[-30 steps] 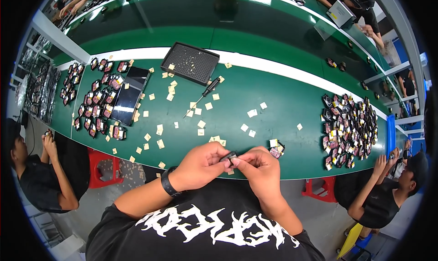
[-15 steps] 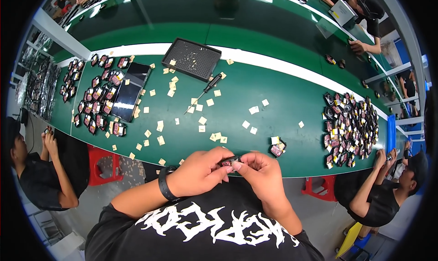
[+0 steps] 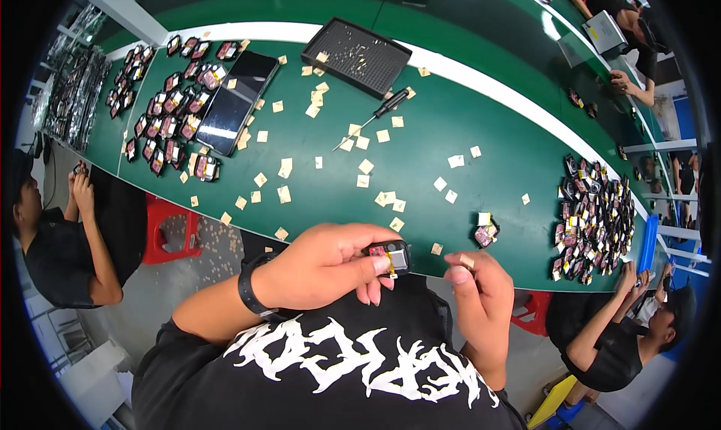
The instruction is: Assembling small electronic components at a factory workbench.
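- The left hand holds a small dark component — its grip is clamped on the part, fingers wrapped over the top and thumb at the near edge, just in front of the chest and off the near rim of the green desk.
- The right hand sits just beside the part without touching it; its fingers are curled with a small tan square pinched at the fingertips.
- On the desk, just past the hands, another single dark component lies alone with a pale tag on it.
- Tan paper squares are scattered across the middle of the desk.
- A screwdriver with a black handle lies at a slant near a black perforated tray.
- A dark phone lies flat beside rows of like components on the left — a denser heap of components sits on the right.
- Other people sit at both ends of the desk.
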{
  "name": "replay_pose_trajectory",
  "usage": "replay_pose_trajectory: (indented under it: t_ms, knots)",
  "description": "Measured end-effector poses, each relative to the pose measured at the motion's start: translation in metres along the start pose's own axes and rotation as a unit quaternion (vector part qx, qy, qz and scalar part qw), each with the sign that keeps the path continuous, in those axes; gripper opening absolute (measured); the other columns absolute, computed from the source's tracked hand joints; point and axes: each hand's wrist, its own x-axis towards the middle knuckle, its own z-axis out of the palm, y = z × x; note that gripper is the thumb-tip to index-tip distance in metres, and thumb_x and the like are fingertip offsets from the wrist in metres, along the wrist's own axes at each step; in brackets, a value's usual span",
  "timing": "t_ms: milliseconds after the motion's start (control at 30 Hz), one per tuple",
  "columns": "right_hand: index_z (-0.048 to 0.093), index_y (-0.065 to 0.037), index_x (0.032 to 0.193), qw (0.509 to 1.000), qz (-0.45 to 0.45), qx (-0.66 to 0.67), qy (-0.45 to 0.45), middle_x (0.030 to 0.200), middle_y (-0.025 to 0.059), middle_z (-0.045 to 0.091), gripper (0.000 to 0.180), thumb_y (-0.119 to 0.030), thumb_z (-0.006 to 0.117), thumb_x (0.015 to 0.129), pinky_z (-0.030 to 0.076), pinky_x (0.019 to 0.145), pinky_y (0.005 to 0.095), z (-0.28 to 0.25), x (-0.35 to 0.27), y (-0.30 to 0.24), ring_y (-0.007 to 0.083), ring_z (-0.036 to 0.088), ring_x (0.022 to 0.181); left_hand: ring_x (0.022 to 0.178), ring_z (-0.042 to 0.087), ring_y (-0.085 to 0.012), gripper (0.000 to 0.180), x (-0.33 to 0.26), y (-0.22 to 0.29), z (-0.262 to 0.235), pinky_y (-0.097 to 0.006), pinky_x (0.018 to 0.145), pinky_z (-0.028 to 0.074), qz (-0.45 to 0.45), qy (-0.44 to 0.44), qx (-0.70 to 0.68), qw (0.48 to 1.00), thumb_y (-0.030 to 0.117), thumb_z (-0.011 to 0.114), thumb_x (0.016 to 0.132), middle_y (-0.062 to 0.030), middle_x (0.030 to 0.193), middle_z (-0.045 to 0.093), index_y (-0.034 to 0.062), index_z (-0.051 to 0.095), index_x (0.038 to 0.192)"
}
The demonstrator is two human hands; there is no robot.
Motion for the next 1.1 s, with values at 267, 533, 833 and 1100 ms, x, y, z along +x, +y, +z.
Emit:
replay_pose_trajectory:
  t_ms: [267,533,833,1100]
  knots:
    - [0.060,-0.005,0.071,0.969,-0.179,-0.157,-0.073,0.059,0.0063,0.049,0.028,-0.019,0.082,0.077,0.038,0.049,0.0345,-0.007,-0.003,-0.016,0.0252,0.049,0.051,0.082,0.071,-0.0134,0.047,-0.021,0.022,0.000,-0.026,0.071,0.057,0.033,-0.045,0.121,0.991,-0.005,0.053,0.094,-0.0107,0.096,0.070,-0.0042,0.053,0.141]
    - [0.066,-0.001,0.099,0.928,-0.283,-0.210,-0.118,0.083,0.0083,0.061,0.029,-0.014,0.079,0.077,0.045,0.051,0.0308,0.004,-0.003,-0.027,0.0208,0.055,0.062,0.075,0.072,-0.0132,0.050,-0.025,0.023,0.000,-0.026,0.065,0.056,0.093,-0.027,0.262,0.960,-0.004,0.060,0.086,-0.0084,0.085,0.072,-0.0026,0.058,0.136]
    - [0.066,0.006,0.093,0.878,-0.357,-0.288,-0.134,0.081,0.0142,0.067,0.027,0.002,0.076,0.068,0.042,0.044,0.0291,0.013,0.004,-0.053,0.0203,0.058,0.057,0.065,0.067,-0.0239,0.053,-0.030,0.015,0.007,-0.033,0.062,0.053,0.206,0.028,0.386,0.898,-0.004,0.066,0.078,-0.0119,0.085,0.071,-0.0017,0.062,0.131]
    - [0.069,0.007,0.092,0.867,-0.357,-0.310,-0.160,0.084,0.0144,0.066,0.031,-0.004,0.071,0.063,0.043,0.045,0.0293,0.014,0.003,-0.059,0.0204,0.058,0.060,0.065,0.064,-0.0259,0.056,-0.032,0.013,0.005,-0.034,0.059,0.052,0.209,0.011,0.411,0.887,-0.007,0.066,0.075,-0.0128,0.082,0.069,-0.0028,0.062,0.131]
